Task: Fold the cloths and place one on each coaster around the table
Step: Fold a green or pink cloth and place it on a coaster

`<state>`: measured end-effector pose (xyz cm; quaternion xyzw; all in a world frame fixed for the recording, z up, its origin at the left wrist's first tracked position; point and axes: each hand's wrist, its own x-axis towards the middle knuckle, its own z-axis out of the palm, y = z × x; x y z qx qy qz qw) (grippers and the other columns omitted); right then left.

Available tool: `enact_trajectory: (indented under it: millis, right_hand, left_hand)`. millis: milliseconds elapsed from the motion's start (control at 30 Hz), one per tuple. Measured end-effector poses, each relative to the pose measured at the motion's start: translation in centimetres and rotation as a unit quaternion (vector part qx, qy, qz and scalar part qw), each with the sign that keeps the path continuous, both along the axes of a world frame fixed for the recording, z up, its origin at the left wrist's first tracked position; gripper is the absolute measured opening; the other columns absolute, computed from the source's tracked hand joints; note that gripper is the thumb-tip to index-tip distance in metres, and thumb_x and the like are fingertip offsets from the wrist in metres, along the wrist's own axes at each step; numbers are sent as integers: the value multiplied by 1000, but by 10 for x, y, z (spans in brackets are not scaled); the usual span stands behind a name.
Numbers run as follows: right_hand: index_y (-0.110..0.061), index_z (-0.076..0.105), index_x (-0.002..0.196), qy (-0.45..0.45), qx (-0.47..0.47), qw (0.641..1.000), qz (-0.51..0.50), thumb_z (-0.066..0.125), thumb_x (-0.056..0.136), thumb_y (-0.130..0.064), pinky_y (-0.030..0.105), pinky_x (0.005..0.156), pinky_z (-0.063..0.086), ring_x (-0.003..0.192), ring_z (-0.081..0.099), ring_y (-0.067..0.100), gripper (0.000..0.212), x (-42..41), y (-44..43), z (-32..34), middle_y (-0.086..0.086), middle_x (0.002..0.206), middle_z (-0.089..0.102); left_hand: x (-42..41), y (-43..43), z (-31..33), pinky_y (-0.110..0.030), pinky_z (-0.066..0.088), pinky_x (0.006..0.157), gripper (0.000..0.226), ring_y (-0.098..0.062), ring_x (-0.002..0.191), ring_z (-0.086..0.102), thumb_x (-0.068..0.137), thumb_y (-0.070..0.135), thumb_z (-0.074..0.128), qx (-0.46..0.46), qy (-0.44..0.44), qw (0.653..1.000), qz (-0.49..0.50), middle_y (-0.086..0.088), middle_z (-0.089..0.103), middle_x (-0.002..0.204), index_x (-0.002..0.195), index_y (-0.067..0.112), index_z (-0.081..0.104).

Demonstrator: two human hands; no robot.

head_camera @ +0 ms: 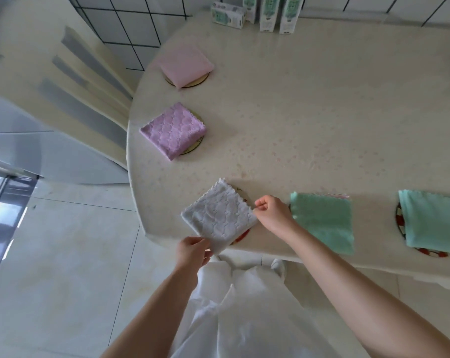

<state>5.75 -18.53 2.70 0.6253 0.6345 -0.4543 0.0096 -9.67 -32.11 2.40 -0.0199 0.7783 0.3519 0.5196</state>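
The right hand (269, 211) pinches the right corner of a folded white cloth (218, 215), and the left hand (192, 250) grips its near corner. The cloth lies over a coaster (242, 236) at the worktop (309, 125) edge, beside a folded green cloth (322, 220).

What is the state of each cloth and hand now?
white cloth: folded, over a coaster
purple cloth: folded, on a coaster
pink cloth: folded, on a coaster
middle green cloth: folded, no coaster visible
right green cloth: folded, on a coaster
left hand: pinches white cloth
right hand: pinches white cloth
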Motion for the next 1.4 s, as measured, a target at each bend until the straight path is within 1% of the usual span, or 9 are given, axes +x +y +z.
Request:
enact_trajectory:
  millis: [233, 333, 400, 533, 667, 800, 900, 1067, 1400]
  right_hand:
    - [-8, 57, 121, -48, -5, 999, 0, 53, 90, -23, 29, 87, 45, 107, 58, 25, 34, -24, -2, 2, 10, 118, 63]
    - [-1, 63, 99, -34, -19, 999, -7, 51, 90, -22, 31, 66, 43, 76, 56, 22, 26, -28, -1, 5, 13, 86, 66]
    - [-8, 54, 73, -33, -29, 999, -11, 50, 88, -21, 29, 55, 29, 62, 42, 19, 21, -30, -1, 6, 7, 65, 48]
    - [-15, 38, 69, 11, -54, 998, -18, 49, 87, -22, 30, 55, 21, 59, 33, 16, 22, -28, -2, 8, 0, 62, 34]
    - [-10, 58, 82, 76, -48, 994, -57, 54, 88, -24, 29, 58, 38, 62, 48, 14, 15, -17, -12, 14, -1, 70, 53]
    - [-16, 58, 102, 106, -65, 986, -112, 58, 89, -20, 37, 74, 59, 82, 64, 14, 13, -7, -26, 9, -4, 93, 63]
    - [-15, 56, 108, 101, -91, 983, -126, 61, 89, -17, 37, 72, 59, 81, 66, 17, 20, -4, -35, 1, -4, 94, 62]
    - [-21, 55, 101, 51, -82, 994, -55, 61, 88, -26, 15, 50, 44, 76, 65, 15, 15, -3, -37, -5, -2, 96, 65]
    - [-15, 60, 101, -29, 7, 1000, 6, 54, 89, -18, 26, 74, 45, 89, 60, 16, 14, 3, -3, 2, -5, 91, 61]
  left_hand:
    - [-4, -2, -7, -37, 46, 73, 11, -25, 72, 56, 83, 6, 63, -18, -68, 996, -46, -19, 62, 78, 72, 4, 61]
    - [-7, -2, -8, -38, 50, 76, 10, -25, 74, 58, 83, 10, 65, -18, -89, 995, -36, -18, 65, 80, 79, 1, 65]
    - [-10, 0, -6, -35, 47, 76, 13, -26, 76, 56, 84, 10, 65, -7, -110, 994, -17, -18, 60, 82, 86, -3, 63]
    - [-16, 5, 2, -35, 50, 81, 15, -29, 87, 60, 86, 5, 61, 27, -139, 990, 24, -20, 62, 95, 98, -4, 58]
    - [-26, 13, 7, -37, 55, 83, 18, -29, 96, 63, 84, 1, 58, 64, -75, 995, -9, -18, 63, 103, 102, 3, 57]
    - [-34, 32, 9, -43, 54, 88, 22, -26, 94, 63, 82, 2, 56, 63, 23, 994, -87, -10, 64, 100, 102, 12, 59]
    - [-36, 41, 7, -44, 54, 87, 27, -25, 94, 62, 83, 3, 54, 43, 45, 992, -113, -5, 64, 100, 107, 15, 58]
    - [-39, 40, -1, -41, 56, 84, 24, -24, 92, 63, 83, 3, 56, 7, 53, 994, -94, -6, 63, 98, 106, 11, 58]
    - [-56, 34, -4, -28, 47, 70, 25, -19, 82, 58, 82, 7, 59, -45, 151, 973, -169, 2, 63, 91, 104, 18, 56]
